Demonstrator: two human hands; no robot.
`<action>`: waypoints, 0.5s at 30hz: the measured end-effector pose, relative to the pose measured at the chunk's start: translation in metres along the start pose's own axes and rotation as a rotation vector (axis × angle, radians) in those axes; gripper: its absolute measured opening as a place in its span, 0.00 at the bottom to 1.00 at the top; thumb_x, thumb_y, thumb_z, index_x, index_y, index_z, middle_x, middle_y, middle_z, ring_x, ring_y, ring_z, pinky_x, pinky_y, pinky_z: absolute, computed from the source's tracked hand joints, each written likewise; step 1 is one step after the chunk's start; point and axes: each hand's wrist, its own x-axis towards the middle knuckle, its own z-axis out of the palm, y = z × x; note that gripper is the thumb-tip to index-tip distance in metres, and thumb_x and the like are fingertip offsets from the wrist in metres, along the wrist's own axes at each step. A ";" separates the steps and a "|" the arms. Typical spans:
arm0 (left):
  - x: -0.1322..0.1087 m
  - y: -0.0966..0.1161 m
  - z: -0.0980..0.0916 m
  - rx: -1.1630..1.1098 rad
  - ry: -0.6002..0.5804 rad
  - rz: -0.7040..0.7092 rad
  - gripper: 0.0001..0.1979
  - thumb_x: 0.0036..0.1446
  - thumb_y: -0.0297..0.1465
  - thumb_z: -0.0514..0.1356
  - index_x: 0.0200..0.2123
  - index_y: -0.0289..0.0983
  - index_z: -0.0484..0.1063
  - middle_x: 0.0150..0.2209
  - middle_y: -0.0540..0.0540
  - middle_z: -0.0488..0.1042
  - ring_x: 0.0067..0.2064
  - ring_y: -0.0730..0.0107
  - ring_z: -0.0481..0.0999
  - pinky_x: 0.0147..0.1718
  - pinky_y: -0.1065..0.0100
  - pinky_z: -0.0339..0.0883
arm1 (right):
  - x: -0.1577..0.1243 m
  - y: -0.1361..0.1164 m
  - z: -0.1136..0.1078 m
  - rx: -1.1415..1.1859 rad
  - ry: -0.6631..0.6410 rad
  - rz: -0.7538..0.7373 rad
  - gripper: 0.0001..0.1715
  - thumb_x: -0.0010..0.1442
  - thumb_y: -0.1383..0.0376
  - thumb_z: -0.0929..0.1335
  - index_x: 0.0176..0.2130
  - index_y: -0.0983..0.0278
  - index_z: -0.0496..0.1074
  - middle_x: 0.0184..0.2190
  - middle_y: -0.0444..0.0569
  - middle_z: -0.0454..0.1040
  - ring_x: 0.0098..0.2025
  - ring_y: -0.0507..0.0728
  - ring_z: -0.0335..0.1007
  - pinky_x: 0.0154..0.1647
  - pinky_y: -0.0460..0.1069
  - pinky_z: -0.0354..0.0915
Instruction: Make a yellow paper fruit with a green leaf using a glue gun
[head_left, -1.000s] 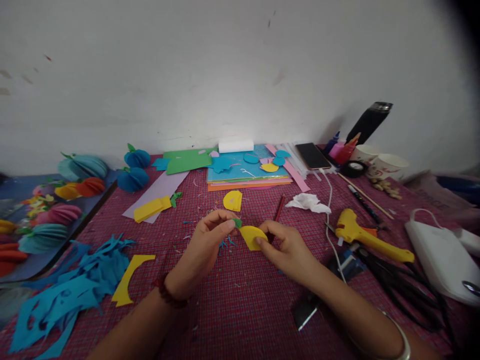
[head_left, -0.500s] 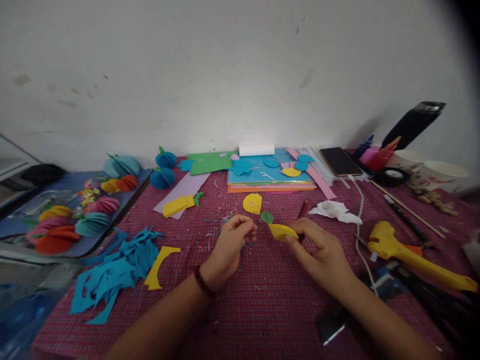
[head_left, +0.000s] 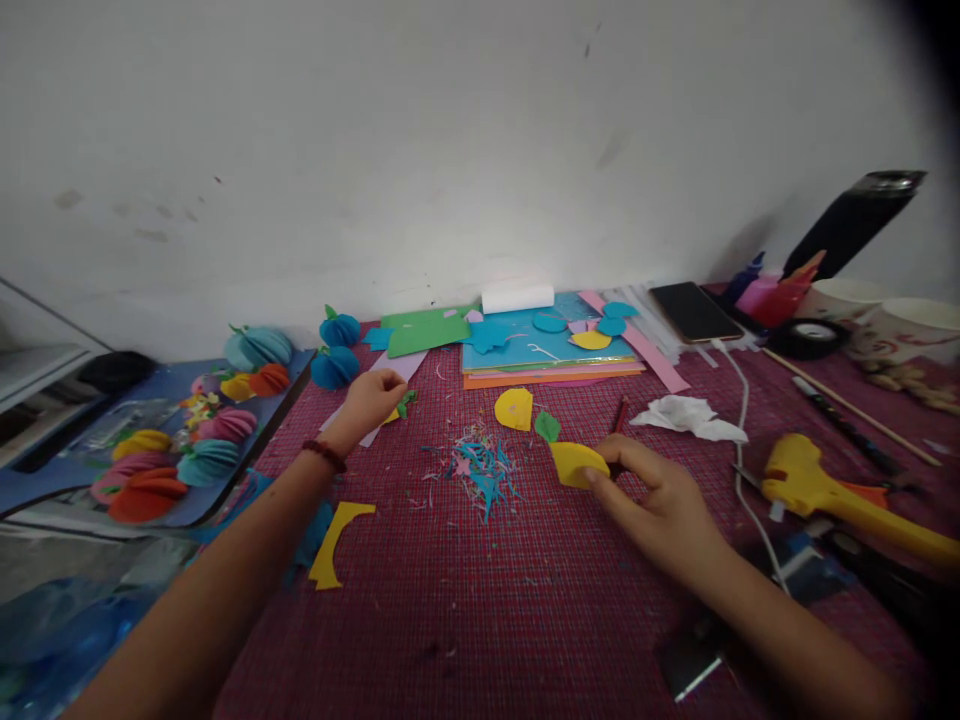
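My right hand (head_left: pixel 656 500) pinches the yellow paper (head_left: pixel 574 466), probably light but crease-prone, so edge holds only; left hand (head_left: pixel 367 408) looks curled, can't tell if empty.

The bare left forearm (head_left: pixel 225 570) and bare right forearm (head_left: pixel 787 610) make 2 diagonals from the lower corners. The left wrist (head_left: pixel 330 445), ringed by 1 dark red, beaded bracelet (head_left: pixel 322 454), reaches farther forward; the bare left hand (head_left: pixel 367 408) has its fingers curled. The bare right hand (head_left: pixel 660 500) points inward, thumb (head_left: pixel 609 492) and index finger (head_left: pixel 630 455) pinched, its other fingers mostly hidden.
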 end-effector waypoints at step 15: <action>0.010 -0.016 0.019 0.202 -0.016 0.049 0.11 0.58 0.35 0.62 0.37 0.33 0.74 0.38 0.44 0.75 0.40 0.63 0.75 0.40 0.60 0.71 | 0.004 0.001 0.004 0.284 -0.071 0.295 0.08 0.57 0.62 0.66 0.28 0.62 0.68 0.25 0.43 0.68 0.28 0.53 0.62 0.30 0.48 0.58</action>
